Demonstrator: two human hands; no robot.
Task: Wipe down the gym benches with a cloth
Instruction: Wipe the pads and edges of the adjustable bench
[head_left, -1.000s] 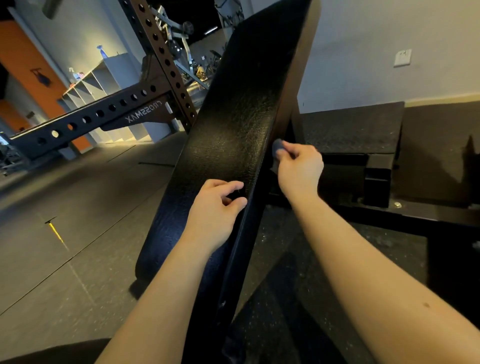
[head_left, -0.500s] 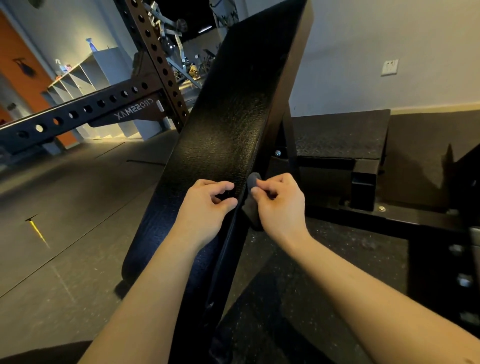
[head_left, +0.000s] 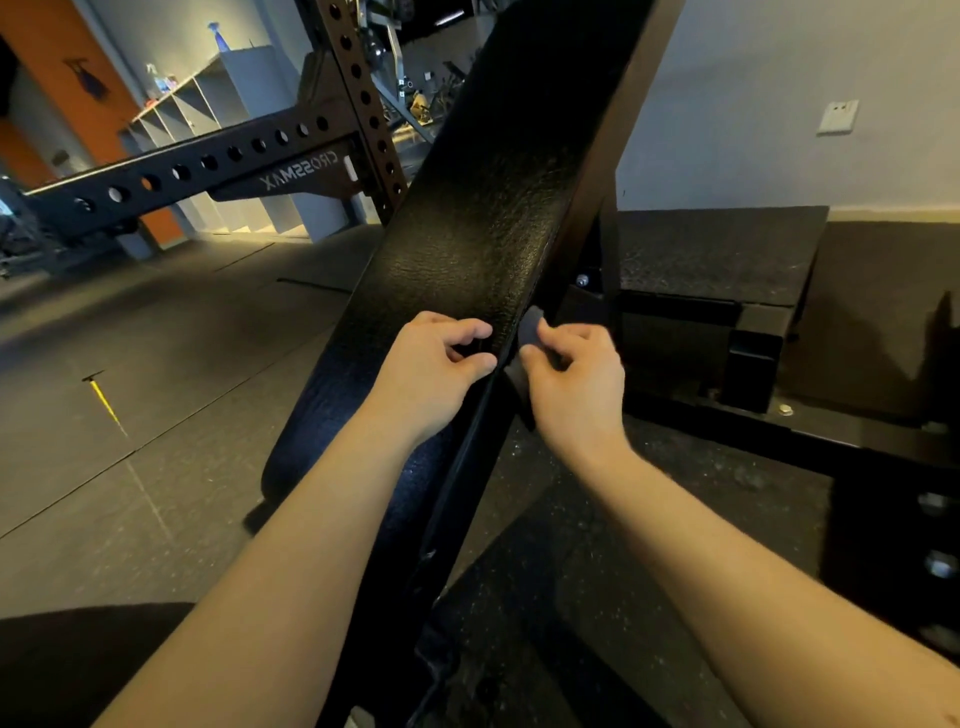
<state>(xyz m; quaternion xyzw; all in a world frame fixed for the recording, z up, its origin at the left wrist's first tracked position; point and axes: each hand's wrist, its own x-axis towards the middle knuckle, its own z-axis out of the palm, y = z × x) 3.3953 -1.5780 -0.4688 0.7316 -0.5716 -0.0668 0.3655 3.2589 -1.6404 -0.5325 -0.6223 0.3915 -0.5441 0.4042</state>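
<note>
A long black padded bench (head_left: 478, 228) runs from the bottom centre up to the top right, its textured top catching the light. My left hand (head_left: 434, 371) rests on the pad's right edge with the fingers curled over it. My right hand (head_left: 574, 384) sits just beside the pad's right side, pinching a small dark grey cloth (head_left: 529, 327) against that side edge. Most of the cloth is hidden behind my fingers and the pad.
A black perforated rack beam (head_left: 208, 166) and upright (head_left: 363, 104) stand to the left behind the bench. A black rubber platform (head_left: 717, 254) and steel frame (head_left: 753, 364) lie to the right. White shelving (head_left: 218, 88) stands far left. Rubber floor spreads on both sides.
My right hand with the cloth has slid down the bench's right edge toward me, ending close beside my left hand, which has stayed on the pad's edge.
</note>
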